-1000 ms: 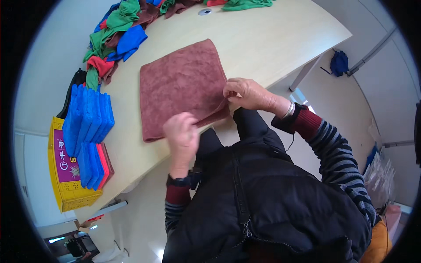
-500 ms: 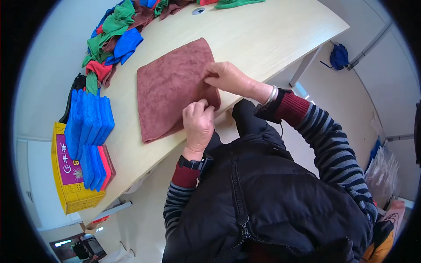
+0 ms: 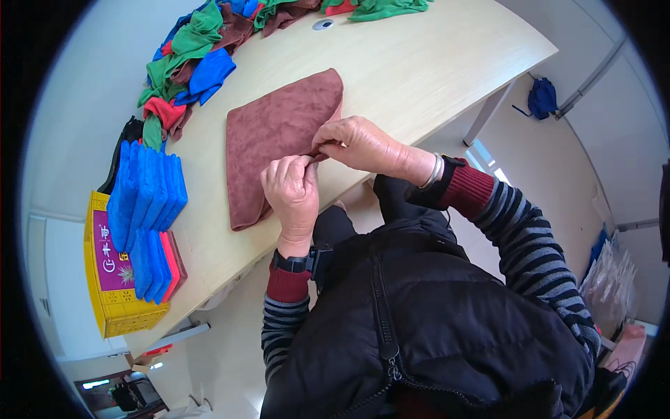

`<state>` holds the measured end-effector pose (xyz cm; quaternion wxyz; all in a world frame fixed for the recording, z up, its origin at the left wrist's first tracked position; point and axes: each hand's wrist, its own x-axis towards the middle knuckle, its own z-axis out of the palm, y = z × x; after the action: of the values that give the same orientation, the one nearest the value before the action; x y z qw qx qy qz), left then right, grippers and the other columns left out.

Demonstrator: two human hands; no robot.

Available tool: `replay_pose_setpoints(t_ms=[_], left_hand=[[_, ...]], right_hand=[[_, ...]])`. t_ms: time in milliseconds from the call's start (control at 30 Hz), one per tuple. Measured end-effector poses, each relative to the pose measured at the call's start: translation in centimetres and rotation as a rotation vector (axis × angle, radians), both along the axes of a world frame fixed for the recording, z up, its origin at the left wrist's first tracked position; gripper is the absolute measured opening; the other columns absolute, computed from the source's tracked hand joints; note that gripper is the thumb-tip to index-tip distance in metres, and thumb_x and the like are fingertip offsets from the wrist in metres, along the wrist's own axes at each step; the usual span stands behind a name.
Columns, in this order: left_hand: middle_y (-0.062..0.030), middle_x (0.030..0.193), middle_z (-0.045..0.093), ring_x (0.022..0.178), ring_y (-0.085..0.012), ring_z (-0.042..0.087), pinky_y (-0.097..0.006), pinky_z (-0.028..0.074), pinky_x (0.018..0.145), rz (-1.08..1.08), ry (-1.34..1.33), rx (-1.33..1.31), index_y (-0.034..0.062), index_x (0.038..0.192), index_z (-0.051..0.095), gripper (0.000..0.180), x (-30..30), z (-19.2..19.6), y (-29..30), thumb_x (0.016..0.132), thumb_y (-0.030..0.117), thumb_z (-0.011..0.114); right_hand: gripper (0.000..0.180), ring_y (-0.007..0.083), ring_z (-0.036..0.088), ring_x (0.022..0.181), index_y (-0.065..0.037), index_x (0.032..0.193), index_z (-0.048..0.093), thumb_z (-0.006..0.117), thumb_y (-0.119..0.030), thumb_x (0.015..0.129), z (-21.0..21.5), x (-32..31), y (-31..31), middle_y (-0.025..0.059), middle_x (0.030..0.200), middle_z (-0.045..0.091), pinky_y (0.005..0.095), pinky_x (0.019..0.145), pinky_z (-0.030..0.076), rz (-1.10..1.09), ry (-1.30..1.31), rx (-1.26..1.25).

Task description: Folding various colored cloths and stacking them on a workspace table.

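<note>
A reddish-brown cloth towel point(image 3: 272, 133) lies on the pale tabletop in front of me, its near right part lifted and folded over. My left hand point(image 3: 292, 192) pinches the towel's near edge with bent fingers. Close against it, my right hand point(image 3: 356, 145) grips the same raised edge between thumb and fingers. Both hands meet just above the table's near edge. The fingertips partly hide the gathered cloth between them.
On the left stand folded blue towels point(image 3: 144, 185) with a red and a brown one, beside a yellow box point(image 3: 132, 318). Loose green, blue, red and brown cloths point(image 3: 197, 31) are heaped along the far left of the table point(image 3: 419, 63). A round cable hole point(image 3: 323, 24) lies near them.
The towel's near right corner has been drawn up and inward, so its outline is smaller. Both hands have moved to the left and closer together.
</note>
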<state>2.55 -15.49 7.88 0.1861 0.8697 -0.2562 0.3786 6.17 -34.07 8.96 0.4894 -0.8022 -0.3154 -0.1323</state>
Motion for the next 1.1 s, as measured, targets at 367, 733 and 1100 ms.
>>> replay_pose_setpoints(t_ms=[367,733,1100], left_hand=[[-0.0044,0.09,0.067,0.087,-0.0255,0.061,-0.038,0.044,0.079,-0.015,0.055,-0.057,0.008,0.09,0.065,0.018,-0.2,0.5,-0.2,0.077,0.003,0.076],[-0.0015,0.085,0.064,0.084,-0.0237,0.06,-0.038,0.043,0.076,0.0,0.056,-0.101,0.0103,0.087,0.064,0.016,0.4,-0.4,0.2,0.077,0.008,0.076],[-0.0064,0.105,0.064,0.105,-0.0284,0.056,-0.041,0.041,0.092,0.259,0.153,0.187,0.0053,0.09,0.07,0.018,-3.1,-1.5,11.8,0.075,0.011,0.078]], right_hand=[[0.015,0.0326,0.071,0.085,0.0,0.1,0.071,0.066,-0.003,0.087,0.1,-1.0,0.1,0.0164,0.09,0.071,0.0371,0.075,0.057,-0.015,-0.066,-0.071],[0.017,0.0362,0.069,0.086,-0.001,0.1,0.07,0.065,-0.006,0.084,0.1,-1.7,0.9,0.0159,0.091,0.07,0.0418,0.077,0.056,-0.016,-0.131,-0.096],[0.016,0.0248,0.069,0.085,-0.002,0.101,0.069,0.067,0.002,0.086,1.9,1.2,-1.8,0.0117,0.09,0.07,0.0325,0.076,0.054,-0.173,-0.131,0.036]])
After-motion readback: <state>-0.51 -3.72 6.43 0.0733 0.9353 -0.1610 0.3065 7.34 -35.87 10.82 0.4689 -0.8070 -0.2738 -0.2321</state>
